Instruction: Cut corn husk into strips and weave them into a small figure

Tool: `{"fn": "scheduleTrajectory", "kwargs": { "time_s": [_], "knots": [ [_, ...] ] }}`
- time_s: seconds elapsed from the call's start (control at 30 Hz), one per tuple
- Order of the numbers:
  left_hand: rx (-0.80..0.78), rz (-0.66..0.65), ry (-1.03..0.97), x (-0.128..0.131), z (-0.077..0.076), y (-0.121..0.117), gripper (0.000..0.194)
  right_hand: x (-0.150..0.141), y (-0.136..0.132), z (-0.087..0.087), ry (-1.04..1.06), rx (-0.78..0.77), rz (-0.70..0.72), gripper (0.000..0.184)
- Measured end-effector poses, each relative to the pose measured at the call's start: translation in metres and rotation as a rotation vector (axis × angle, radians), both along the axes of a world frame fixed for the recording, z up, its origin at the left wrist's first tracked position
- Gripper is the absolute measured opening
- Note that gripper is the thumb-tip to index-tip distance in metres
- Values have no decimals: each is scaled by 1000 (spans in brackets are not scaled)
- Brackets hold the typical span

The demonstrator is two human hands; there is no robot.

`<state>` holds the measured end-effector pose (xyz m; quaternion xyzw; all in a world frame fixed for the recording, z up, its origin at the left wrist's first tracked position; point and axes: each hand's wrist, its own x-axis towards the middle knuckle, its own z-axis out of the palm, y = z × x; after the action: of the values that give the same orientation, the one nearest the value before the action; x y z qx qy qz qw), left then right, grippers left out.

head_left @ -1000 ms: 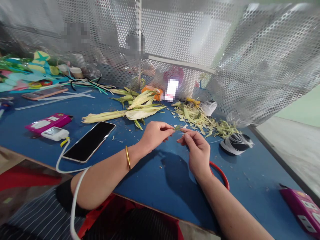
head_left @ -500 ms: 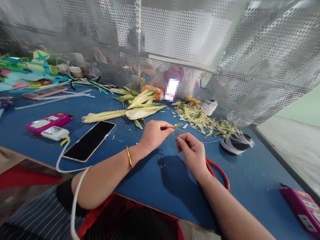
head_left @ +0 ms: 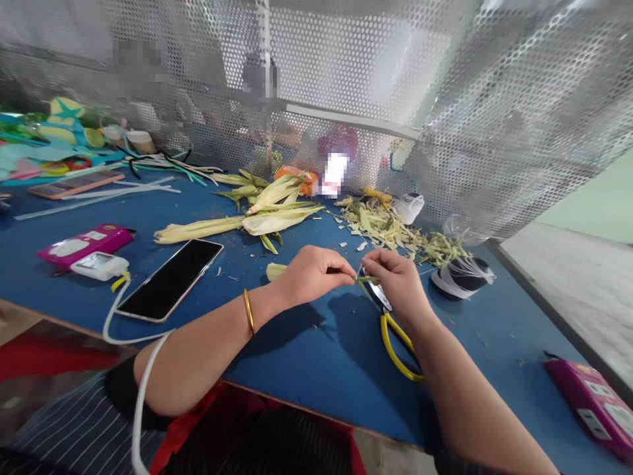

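Note:
My left hand (head_left: 316,277), a gold bangle on its wrist, pinches a thin green strip of corn husk (head_left: 366,280) between thumb and fingertips. Close to its right, my right hand (head_left: 398,280) is closed in a pinch on a fine white thread (head_left: 359,270) where it meets the strip. Below the right hand lie scissors (head_left: 393,349) with a yellow handle; part of their metal shows, the rest is hidden by hand and forearm. A pale husk piece (head_left: 275,271) is partly behind the left hand. A dark spool (head_left: 462,277) wound with white thread stands to the right.
Whole corn husks (head_left: 277,218) lie at the back middle, beside a heap of shredded husk (head_left: 376,224). A phone (head_left: 171,280), a purple power strip (head_left: 86,245) and a white cable (head_left: 141,389) sit left. Another purple power strip (head_left: 593,402) is at right. A perforated sheet (head_left: 346,72) closes the back.
Both hands have come together, lower and to the right; the right hand now touches the strip. A red handle showed by the right wrist before; now a yellow scissor handle and metal show there.

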<state>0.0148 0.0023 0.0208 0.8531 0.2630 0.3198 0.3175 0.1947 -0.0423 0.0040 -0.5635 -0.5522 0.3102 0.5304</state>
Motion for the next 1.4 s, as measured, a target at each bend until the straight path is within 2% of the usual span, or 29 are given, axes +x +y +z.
{"fn": "scheduleTrajectory", "kwargs": {
  "time_s": [0.1, 0.2, 0.27, 0.37, 0.47, 0.67, 0.77, 0.87, 0.97, 1.07, 1.13, 1.2, 1.27, 1.4],
  "knots": [
    [-22, 168, -91, 0, -1, 2, 8, -6, 3, -10, 155, -88, 68, 21],
    [21, 318, -111, -1, -4, 6, 10, -20, -3, -16, 81, -80, 126, 20],
    [62, 372, -85, -1, -6, 9, 11, -28, -11, -18, -137, 62, 109, 17],
    [120, 371, -15, -2, -9, 11, 14, -35, -22, -16, -453, 319, 74, 14],
    [162, 335, 38, -1, -12, 11, 14, -35, -25, -14, -494, 386, 83, 16],
    [198, 302, 80, 0, -17, 11, 14, -32, -19, -10, -182, 238, 125, 17],
    [232, 261, 137, -1, -16, 10, 14, -30, -20, -6, -155, 200, 172, 18],
    [265, 212, 241, -1, -14, 8, 14, -26, -19, -2, -202, 212, 135, 19],
    [283, 82, 281, 0, -13, 7, 15, -17, -14, 0, -212, 200, 62, 16],
    [234, -93, 202, 0, -10, 5, 16, -7, -6, -1, -146, 130, 43, 14],
    [179, -142, 122, 0, -8, 4, 13, -2, 0, -4, -60, 72, 49, 14],
    [145, -101, 45, 0, -6, 3, 11, 0, 4, -7, 45, -1, 52, 16],
    [153, 5, -21, 0, -5, 3, 10, -1, 6, -12, 125, -77, 61, 19],
    [279, 246, -61, 0, -10, 6, 12, -13, 3, -19, 105, -149, 128, 22]
  ]
}}
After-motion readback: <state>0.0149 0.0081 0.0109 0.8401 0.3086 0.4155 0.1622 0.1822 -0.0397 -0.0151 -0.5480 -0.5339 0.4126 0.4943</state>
